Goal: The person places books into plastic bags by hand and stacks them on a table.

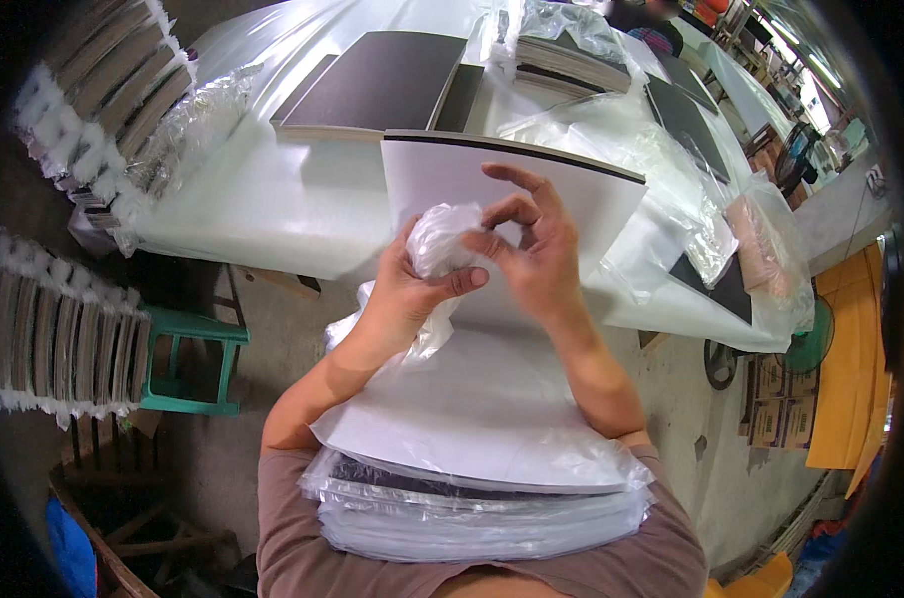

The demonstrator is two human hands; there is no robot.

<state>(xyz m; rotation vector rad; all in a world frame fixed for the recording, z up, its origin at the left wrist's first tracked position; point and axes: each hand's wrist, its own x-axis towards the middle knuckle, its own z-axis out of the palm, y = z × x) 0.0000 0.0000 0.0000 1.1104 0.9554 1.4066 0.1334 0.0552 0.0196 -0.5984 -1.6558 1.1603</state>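
Note:
My left hand (422, 274) is closed around a bunched wad of clear plastic film (444, 237); more of the film hangs below the wrist. My right hand (537, 239) is at the wad's right side, thumb and forefinger pinching its edge while the other fingers stay raised. Behind both hands a white board (592, 204) with a dark top edge stands tilted against the table side. Under my forearms, against my body, rests a stack of plastic-sleeved sheets (482, 518), with a white sheet (472, 409) on top.
A plastic-covered table (243, 219) holds dark boards (382, 80), a stack of boards (572, 65) and loose clear film (611, 130). Wrapped stacks (63, 319) stand at left by a green stool (198, 354). Cartons (783, 404) and a green fan (809, 334) are at right.

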